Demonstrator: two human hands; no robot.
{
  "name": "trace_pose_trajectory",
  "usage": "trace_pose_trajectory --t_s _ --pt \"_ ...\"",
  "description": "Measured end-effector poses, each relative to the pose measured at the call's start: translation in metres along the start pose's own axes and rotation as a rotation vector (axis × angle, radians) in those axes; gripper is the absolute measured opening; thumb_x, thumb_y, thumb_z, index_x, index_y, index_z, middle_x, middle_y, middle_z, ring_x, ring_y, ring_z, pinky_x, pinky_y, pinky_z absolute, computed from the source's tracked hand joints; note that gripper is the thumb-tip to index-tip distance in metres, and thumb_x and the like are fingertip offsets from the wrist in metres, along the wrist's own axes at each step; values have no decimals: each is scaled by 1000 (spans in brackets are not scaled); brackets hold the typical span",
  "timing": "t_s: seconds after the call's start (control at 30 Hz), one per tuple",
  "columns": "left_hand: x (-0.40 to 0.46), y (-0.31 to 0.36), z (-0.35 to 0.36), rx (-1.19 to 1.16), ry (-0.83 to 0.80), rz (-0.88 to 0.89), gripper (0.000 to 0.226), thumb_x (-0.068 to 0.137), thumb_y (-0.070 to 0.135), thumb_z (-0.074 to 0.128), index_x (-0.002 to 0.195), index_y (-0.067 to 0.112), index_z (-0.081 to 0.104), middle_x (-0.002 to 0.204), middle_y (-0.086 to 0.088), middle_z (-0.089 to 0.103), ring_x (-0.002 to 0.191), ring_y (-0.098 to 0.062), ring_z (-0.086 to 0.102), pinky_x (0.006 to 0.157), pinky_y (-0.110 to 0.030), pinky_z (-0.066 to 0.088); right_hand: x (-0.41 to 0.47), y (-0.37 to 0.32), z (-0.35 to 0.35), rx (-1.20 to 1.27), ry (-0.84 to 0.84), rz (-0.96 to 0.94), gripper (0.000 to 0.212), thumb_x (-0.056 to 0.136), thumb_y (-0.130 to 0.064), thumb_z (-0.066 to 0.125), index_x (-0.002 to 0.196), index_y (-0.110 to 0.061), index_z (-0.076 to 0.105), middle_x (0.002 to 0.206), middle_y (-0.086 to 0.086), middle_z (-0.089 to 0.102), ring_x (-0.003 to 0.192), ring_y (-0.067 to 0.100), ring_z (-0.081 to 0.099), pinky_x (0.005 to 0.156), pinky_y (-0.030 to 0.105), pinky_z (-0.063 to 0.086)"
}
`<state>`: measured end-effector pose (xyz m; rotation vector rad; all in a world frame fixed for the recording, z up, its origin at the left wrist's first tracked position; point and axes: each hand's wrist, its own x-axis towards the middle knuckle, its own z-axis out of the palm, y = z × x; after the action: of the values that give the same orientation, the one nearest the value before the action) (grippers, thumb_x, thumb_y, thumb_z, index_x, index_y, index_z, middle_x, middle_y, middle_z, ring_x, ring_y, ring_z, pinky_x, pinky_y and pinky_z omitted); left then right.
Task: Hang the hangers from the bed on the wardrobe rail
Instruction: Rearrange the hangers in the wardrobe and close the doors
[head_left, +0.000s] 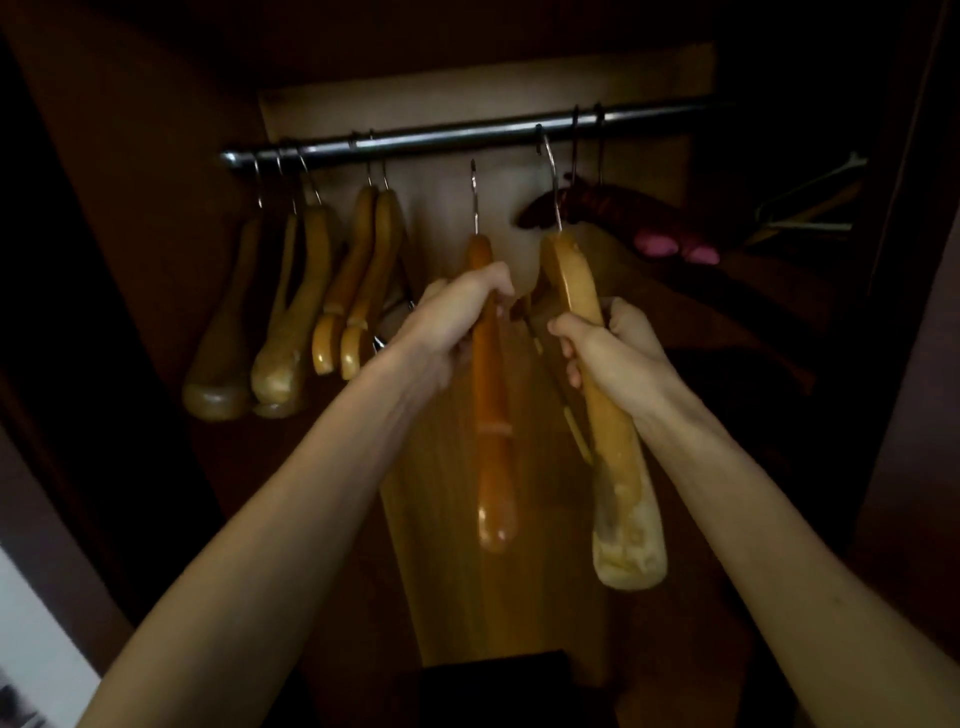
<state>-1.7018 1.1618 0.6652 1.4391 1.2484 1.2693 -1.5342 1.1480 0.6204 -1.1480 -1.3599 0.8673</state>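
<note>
rail (467, 136) mid-span free | hung hangers (332, 280) left | padded hangers (623, 218) right

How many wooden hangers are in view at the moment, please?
7 wooden hangers: five hang at the rail's left end, one is in the left hand and one in the right hand, hooked on the rail. Others may hide in the dark right side.

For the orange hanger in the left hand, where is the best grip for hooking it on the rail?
Grip the orange hanger on its upper arm just below the hook, from the left, as the left hand does; its hook tip sits below the rail, free to lift over.
</note>
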Motion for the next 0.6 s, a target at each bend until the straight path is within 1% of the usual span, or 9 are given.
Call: trace_pose_trajectory --t_s 0.03,0.07,0.1,0.13,0.2,0.33,0.43,0.5,0.6 --pt "7 12 -2 11 14 28 28 77 32 69 98 14 67 63 5 57 49 -9 49 56 -28 40 10 -10 3 9 13 -16 70 81 -38 67 142 -13 44 72 -1 67 62 14 65 67 40 56" --pt "13 22 -3 19 31 53 22 77 30 69 93 15 68 63 3 55 51 -10 46 56 -29 38 19 -19 6 15 25 -32 61 82 -37 67 135 -13 48 78 2 69 65 16 66 72 43 59" --pt "19 30 -3 29 42 70 14 77 29 68 83 17 67 62 2 52 50 -11 44 54 -28 37 26 -26 10 23 36 -44 51 82 -36 67 127 -15 52 83 5 70 67 18 67 76 47 61" --pt "25 39 -3 46 55 82 12 79 28 67 73 18 64 59 2 49 47 -11 42 51 -26 37 34 -34 13 33 49 -57 45 82 -36 67 121 -17 54 86 6 70 69 19 68 80 49 61" --pt "37 51 -3 84 82 95 18 79 26 65 65 20 58 55 3 47 42 -10 41 46 -23 37 52 -46 18 33 71 -77 40 81 -38 66 115 -18 59 83 5 72 70 20 70 81 50 61" --pt "63 64 -3 90 82 98 13 78 24 62 68 19 56 60 0 50 48 -12 46 49 -22 41 88 -61 26 -34 71 -80 34 79 -43 65 104 -20 65 88 6 75 77 21 73 80 45 61" --pt "81 63 -4 90 72 70 12 80 23 60 69 20 57 62 0 52 57 -14 51 60 -26 48 109 -62 32 -50 56 -72 32 82 -42 65 104 -18 64 92 5 73 82 21 71 83 44 60" --pt "92 62 -2 72 67 52 12 79 24 60 68 22 56 63 0 52 64 -19 53 68 -31 49 122 -60 34 -70 53 -70 34 81 -43 65 104 -17 65 90 4 73 81 21 71 84 45 59" --pt "106 55 1 94 88 44 17 81 28 59 65 23 54 70 -3 54 74 -24 56 72 -34 49 136 -56 35 -90 41 -62 32 85 -43 64 102 -17 66 89 4 72 79 19 71 82 42 60"
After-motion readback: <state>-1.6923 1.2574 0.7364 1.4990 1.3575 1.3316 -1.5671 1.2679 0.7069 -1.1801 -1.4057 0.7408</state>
